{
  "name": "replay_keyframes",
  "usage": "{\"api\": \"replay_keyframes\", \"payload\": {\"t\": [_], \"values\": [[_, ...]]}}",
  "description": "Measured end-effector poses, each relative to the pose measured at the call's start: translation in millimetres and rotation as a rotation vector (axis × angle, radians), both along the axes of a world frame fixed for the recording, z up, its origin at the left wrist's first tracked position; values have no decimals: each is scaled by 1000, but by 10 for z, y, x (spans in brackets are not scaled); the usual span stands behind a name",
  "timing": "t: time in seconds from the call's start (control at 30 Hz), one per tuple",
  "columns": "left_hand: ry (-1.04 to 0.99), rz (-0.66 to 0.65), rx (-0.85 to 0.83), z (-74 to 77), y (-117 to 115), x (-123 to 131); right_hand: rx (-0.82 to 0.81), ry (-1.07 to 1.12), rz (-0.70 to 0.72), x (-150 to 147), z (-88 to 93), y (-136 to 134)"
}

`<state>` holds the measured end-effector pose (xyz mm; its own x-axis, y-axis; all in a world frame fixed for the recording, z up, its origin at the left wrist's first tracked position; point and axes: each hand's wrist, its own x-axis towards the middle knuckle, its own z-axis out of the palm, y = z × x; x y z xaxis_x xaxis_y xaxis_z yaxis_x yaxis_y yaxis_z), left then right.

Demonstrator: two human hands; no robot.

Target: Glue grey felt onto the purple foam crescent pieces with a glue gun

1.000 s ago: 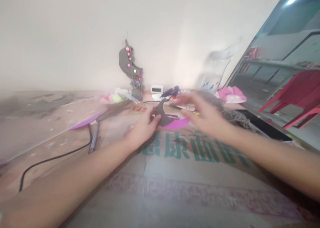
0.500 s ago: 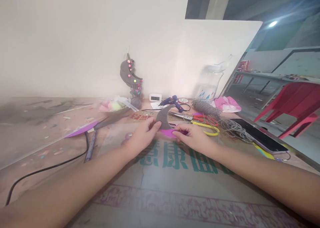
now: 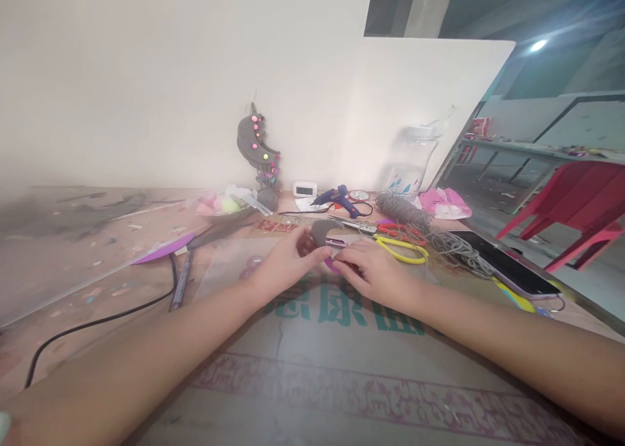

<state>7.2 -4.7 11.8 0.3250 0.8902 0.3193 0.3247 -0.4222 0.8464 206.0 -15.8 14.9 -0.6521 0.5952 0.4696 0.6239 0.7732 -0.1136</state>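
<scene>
My left hand [image 3: 293, 258] is closed on a crescent moon shape [image 3: 321, 231] wrapped in grey yarn. A bare purple end of the crescent shows low down, between my two hands. My right hand [image 3: 368, 267] has its fingers pinched together at that purple end; whatever lies between its fingertips is hidden. Just beyond the hands lie scissors with orange handles [image 3: 390, 230] and a yellow-handled pair [image 3: 403, 250]. A loose tangle of grey yarn [image 3: 456, 252] spreads to the right, beside a thicker grey yarn skein [image 3: 398, 210].
A blue glue gun [image 3: 342, 200] and a white digital clock [image 3: 305, 189] stand near the wall. A decorated grey moon [image 3: 254, 140] hangs there. A clear bottle [image 3: 413, 159], a phone [image 3: 508, 267] and a pink packet [image 3: 445, 204] are at right. A marker [image 3: 181, 283] and black cable [image 3: 102, 322] lie left.
The grey crescent has been tilted and turned lower, so less of its face shows. My right hand has moved slightly left, closer to my left hand.
</scene>
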Motion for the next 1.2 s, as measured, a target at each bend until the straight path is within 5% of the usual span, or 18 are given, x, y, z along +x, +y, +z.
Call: {"api": "replay_keyframes", "payload": {"t": [0.27,0.53,0.93,1.2], "values": [[59,26,-1,24,-53,-27,-27,-31,45,-23,32,-44],[-139,-34,-233,36,34,-50,-390,207,25,-1,63,-9],[-59,12,-226,-28,61,-45,-389,516,-87,42,50,68],[-67,-69,-167,-13,63,-65,-610,396,-81,-27,82,70]]}}
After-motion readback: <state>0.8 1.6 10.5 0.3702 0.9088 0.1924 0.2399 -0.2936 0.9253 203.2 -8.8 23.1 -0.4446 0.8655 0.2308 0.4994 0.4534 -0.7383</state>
